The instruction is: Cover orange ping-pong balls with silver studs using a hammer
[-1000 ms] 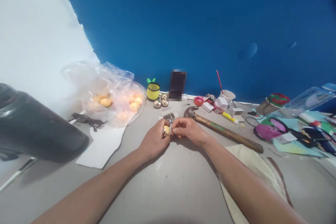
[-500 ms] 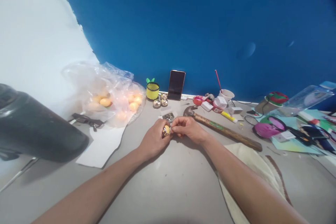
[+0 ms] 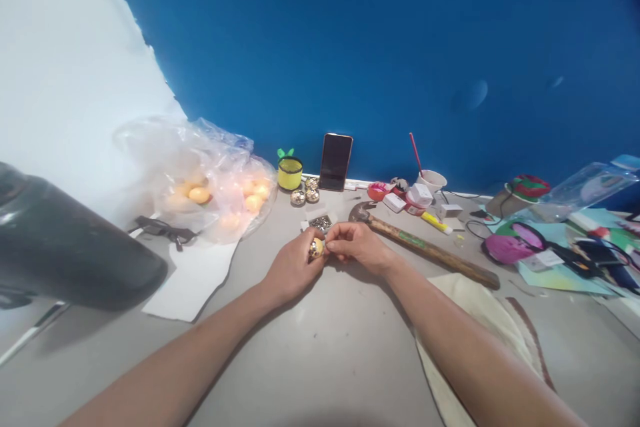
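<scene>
A small yellow ball studded with shiny metal pieces (image 3: 316,249) sits in my left hand (image 3: 295,267), the fingers wrapped round it. Against its right side, my right hand (image 3: 357,247) is pinched; whatever is between its fingertips is too small to make out. Just beyond my hands lies a small open box of metal pieces (image 3: 320,222). Behind that, several studded balls (image 3: 312,194) stand beside a yellow-green cup (image 3: 290,174). A claw hammer (image 3: 425,245) rests to the right of my right hand.
Plastic bags of orange balls (image 3: 220,193) and a large dark bottle (image 3: 75,247) are at left. A phone (image 3: 335,162) leans on the wall. At right are a cloth (image 3: 465,333), a paper cup (image 3: 432,180) and craft items.
</scene>
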{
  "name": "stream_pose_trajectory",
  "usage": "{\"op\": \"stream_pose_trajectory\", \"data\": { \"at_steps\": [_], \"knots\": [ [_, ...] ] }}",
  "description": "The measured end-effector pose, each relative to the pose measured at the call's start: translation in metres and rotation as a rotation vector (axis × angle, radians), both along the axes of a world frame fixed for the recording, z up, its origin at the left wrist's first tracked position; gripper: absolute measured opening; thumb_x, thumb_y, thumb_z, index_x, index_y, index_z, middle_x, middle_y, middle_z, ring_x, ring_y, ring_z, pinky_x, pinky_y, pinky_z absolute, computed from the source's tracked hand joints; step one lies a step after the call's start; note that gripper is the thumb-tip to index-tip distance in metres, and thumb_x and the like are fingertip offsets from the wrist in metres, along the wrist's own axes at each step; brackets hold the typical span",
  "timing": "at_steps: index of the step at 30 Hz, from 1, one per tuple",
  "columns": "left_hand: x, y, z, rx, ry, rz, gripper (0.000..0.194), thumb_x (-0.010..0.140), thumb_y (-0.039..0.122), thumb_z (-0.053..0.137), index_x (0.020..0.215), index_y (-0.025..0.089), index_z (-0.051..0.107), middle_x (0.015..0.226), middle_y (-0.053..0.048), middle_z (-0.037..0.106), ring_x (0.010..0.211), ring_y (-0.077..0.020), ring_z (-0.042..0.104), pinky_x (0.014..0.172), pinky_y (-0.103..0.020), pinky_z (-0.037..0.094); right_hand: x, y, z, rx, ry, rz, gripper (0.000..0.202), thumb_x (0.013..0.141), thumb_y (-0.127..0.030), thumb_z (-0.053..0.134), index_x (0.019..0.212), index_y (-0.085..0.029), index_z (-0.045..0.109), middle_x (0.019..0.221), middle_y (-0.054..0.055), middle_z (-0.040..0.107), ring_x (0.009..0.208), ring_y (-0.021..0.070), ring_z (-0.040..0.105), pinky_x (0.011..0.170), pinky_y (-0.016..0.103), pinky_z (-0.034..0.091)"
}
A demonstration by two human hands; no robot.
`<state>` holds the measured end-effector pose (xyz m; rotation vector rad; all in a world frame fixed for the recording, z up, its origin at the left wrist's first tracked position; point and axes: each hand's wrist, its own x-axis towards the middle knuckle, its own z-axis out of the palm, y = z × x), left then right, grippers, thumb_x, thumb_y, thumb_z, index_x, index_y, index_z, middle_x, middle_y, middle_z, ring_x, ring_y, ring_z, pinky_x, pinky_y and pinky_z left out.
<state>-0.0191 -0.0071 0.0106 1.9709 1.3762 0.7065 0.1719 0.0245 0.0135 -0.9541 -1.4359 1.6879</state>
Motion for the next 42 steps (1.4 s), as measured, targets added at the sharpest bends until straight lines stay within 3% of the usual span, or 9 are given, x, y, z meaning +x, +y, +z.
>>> {"op": "stream_pose_trajectory", "data": {
  "at_steps": [4, 12, 18, 24, 30, 42],
  "knots": [
    [0.0013, 0.0005, -0.0001, 0.032, 0.040, 0.005, 0.005, 0.086, 0.024, 0.053, 0.090, 0.023, 0.054, 0.086, -0.001, 0.066, 0.078, -0.0201, 0.062, 0.069, -0.030, 0.041, 0.0006, 0.0002, -0.0011, 0.004, -0.016, -0.005, 0.030, 0.066, -0.039, 0.087, 0.077, -0.017, 0.069, 0.058, -0.003, 0.062, 0.052, 0.0081, 0.047, 0.050, 0.022, 0.033],
    [0.0028, -0.0010, 0.0036, 0.028, 0.040, 0.017, 0.011, 0.079, 0.016, 0.052, 0.087, 0.022, 0.053, 0.082, 0.000, 0.065, 0.076, -0.0193, 0.060, 0.068, -0.030, 0.041, 0.0000, 0.0006, -0.0007, -0.026, 0.008, -0.029, 0.035, 0.064, -0.042, 0.090, 0.076, -0.017, 0.069, 0.060, -0.003, 0.061, 0.051, 0.0073, 0.045, 0.050, 0.022, 0.034],
    [0.0030, -0.0005, 0.0036, 0.005, 0.018, 0.039, 0.006, 0.080, 0.022, 0.057, 0.084, 0.022, 0.052, 0.078, 0.001, 0.063, 0.071, -0.0176, 0.058, 0.063, -0.028, 0.039, -0.0013, 0.0008, -0.0039, -0.039, 0.023, -0.022, 0.033, 0.065, -0.041, 0.090, 0.078, -0.017, 0.071, 0.069, 0.000, 0.067, 0.053, 0.0073, 0.047, 0.051, 0.022, 0.033],
    [0.0040, -0.0014, 0.0056, -0.019, -0.026, 0.098, 0.019, 0.081, 0.035, 0.063, 0.077, 0.022, 0.049, 0.071, 0.003, 0.062, 0.064, -0.0153, 0.055, 0.058, -0.026, 0.036, -0.0035, -0.0011, -0.0054, -0.025, 0.044, 0.046, 0.028, 0.068, -0.037, 0.088, 0.078, -0.017, 0.071, 0.073, 0.001, 0.071, 0.054, 0.0074, 0.048, 0.052, 0.022, 0.036],
    [0.0069, -0.0028, 0.0046, 0.001, 0.043, 0.131, 0.023, 0.079, 0.036, 0.063, 0.072, 0.023, 0.045, 0.068, 0.002, 0.061, 0.061, -0.0151, 0.053, 0.058, -0.027, 0.035, -0.0041, -0.0051, -0.0019, -0.001, 0.022, 0.066, 0.026, 0.070, -0.036, 0.086, 0.077, -0.017, 0.069, 0.073, 0.001, 0.070, 0.054, 0.0077, 0.048, 0.052, 0.023, 0.036],
    [0.0096, 0.0007, 0.0043, 0.024, 0.179, 0.075, 0.015, 0.085, 0.036, 0.060, 0.081, 0.023, 0.057, 0.080, -0.003, 0.072, 0.071, -0.0208, 0.066, 0.061, -0.028, 0.040, -0.0019, -0.0028, -0.0060, 0.014, -0.022, 0.108, 0.023, 0.073, -0.035, 0.083, 0.080, -0.017, 0.071, 0.073, 0.002, 0.071, 0.060, 0.0102, 0.055, 0.055, 0.023, 0.040]
  ]
}}
